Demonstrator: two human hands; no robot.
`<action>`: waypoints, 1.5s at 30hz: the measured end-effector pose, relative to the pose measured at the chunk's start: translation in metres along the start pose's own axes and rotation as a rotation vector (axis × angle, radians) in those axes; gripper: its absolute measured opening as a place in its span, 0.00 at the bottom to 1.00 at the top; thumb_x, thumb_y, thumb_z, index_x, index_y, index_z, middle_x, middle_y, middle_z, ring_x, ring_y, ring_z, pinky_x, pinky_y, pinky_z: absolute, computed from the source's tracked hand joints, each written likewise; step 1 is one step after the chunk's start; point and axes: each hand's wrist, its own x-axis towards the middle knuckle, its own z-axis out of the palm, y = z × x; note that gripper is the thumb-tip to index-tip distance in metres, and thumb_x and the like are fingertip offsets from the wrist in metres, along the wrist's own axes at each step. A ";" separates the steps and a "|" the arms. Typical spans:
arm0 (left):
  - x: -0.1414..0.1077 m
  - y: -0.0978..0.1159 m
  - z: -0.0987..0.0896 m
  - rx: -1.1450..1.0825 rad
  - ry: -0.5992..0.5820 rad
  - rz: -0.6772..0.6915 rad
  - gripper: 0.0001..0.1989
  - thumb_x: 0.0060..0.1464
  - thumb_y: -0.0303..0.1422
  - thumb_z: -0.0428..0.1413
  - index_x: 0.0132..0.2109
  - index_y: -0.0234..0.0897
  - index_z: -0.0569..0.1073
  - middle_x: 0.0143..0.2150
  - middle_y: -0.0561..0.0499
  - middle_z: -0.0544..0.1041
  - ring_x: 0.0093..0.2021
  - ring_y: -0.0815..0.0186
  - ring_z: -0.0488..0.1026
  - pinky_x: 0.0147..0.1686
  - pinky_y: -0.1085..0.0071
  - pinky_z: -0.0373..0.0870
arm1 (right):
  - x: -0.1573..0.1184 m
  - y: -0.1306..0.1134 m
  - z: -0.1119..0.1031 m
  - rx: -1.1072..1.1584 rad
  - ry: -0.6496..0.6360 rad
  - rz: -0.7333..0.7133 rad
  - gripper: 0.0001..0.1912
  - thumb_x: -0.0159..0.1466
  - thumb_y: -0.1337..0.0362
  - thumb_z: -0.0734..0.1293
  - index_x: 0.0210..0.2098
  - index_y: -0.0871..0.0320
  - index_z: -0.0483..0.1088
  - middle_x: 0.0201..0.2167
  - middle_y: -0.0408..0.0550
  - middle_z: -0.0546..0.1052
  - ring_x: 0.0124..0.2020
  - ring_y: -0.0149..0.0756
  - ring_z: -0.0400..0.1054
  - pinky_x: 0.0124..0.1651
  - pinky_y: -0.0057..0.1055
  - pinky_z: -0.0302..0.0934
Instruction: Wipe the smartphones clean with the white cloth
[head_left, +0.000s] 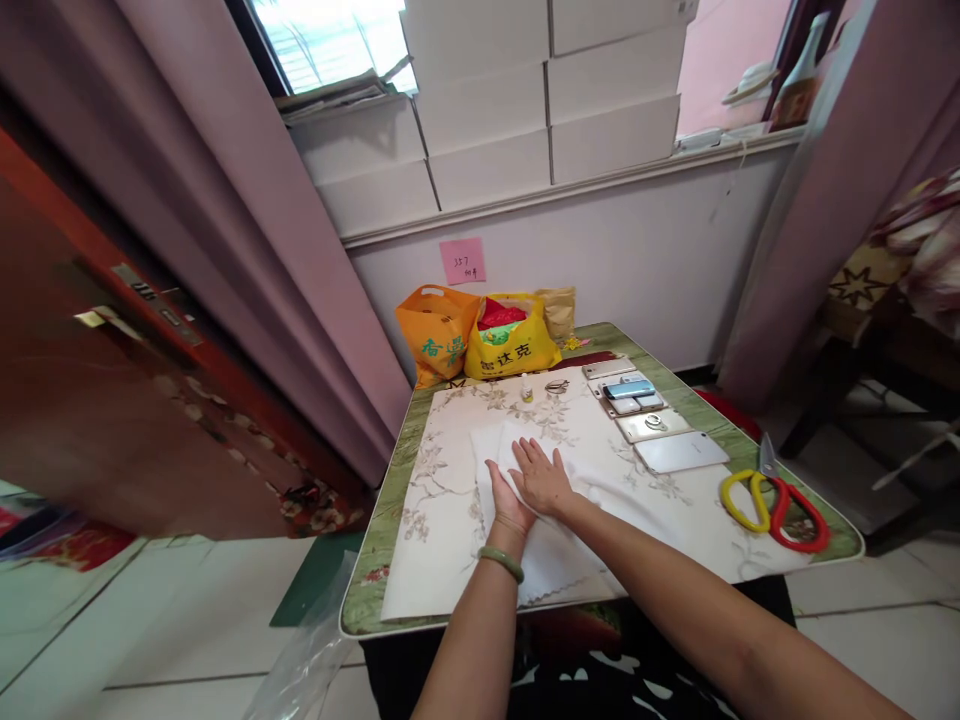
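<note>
A thin white cloth (555, 560) with a scalloped edge lies near the front of the table, on a floral-patterned sheet (431, 560). My left hand (510, 503) is on the cloth, palm turned inward and fingers mostly straight, with a green bangle at the wrist. Spread over the cloth just beside it is my right hand (541, 478), its fingers stretched out. The two hands touch or overlap near the left palm. Whether a fold of cloth lies between them cannot be seen.
Several phones, one a white phone (681, 453), line the table's right side. Scissors (776, 505) with yellow and red handles lie at the right corner. A small bottle (527, 388) stands before the orange bag (435, 330) and yellow bag (514, 350) at the back.
</note>
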 end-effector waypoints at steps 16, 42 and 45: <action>0.004 0.001 0.012 0.002 0.044 0.089 0.38 0.57 0.61 0.39 0.63 0.42 0.66 0.67 0.42 0.62 0.68 0.50 0.56 0.65 0.49 0.52 | 0.046 -0.002 -0.004 0.035 -0.032 0.161 0.35 0.69 0.50 0.44 0.71 0.61 0.39 0.72 0.52 0.40 0.72 0.45 0.27 0.66 0.60 0.20; 0.004 0.004 0.015 0.023 0.068 0.020 0.36 0.58 0.58 0.41 0.64 0.41 0.63 0.65 0.39 0.64 0.64 0.46 0.61 0.60 0.45 0.57 | 0.106 0.033 0.001 -0.034 0.234 0.288 0.34 0.69 0.53 0.49 0.70 0.63 0.46 0.71 0.57 0.42 0.72 0.47 0.30 0.67 0.53 0.18; 0.004 0.004 0.015 0.011 0.074 0.023 0.35 0.58 0.58 0.42 0.64 0.42 0.64 0.65 0.39 0.65 0.64 0.46 0.62 0.60 0.44 0.56 | 0.110 0.035 0.001 -0.052 0.275 0.291 0.34 0.69 0.54 0.49 0.69 0.66 0.48 0.71 0.59 0.46 0.71 0.47 0.33 0.67 0.52 0.18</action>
